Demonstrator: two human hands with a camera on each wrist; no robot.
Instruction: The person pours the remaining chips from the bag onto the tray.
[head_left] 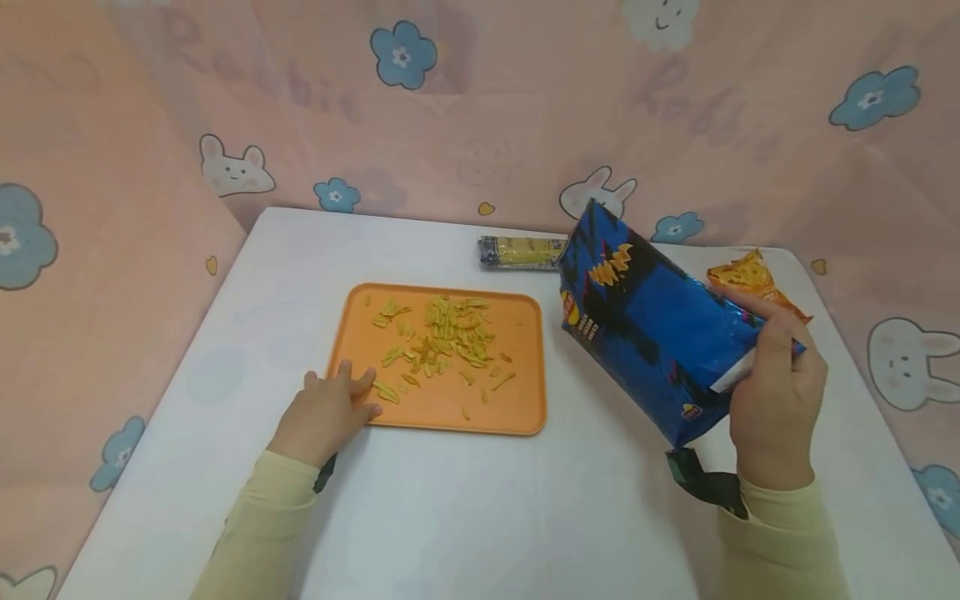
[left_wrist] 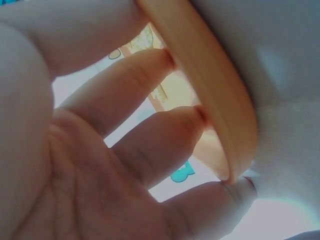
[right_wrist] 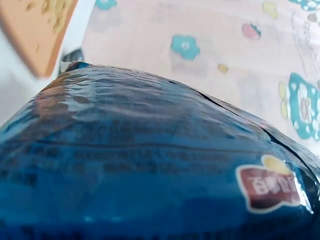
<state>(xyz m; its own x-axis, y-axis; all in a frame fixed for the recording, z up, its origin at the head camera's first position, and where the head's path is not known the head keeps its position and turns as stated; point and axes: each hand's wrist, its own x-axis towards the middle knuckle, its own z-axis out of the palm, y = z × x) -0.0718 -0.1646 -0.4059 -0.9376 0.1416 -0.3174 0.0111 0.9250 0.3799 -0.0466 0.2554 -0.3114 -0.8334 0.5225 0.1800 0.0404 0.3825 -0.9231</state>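
An orange tray lies on the white table with a heap of thin yellow chip sticks and scattered pieces around it. My left hand holds its front left corner; the left wrist view shows fingertips at the tray rim. My right hand grips a blue snack bag by its right end. The bag is tilted and held above the table, right of the tray. In the right wrist view the bag fills the lower part, and the right fingers are hidden.
At the back of the table a yellow tube-shaped pack lies partly behind the blue bag. An orange snack packet sits at the back right, partly covered by my right hand. Patterned pink cloth rises behind the table.
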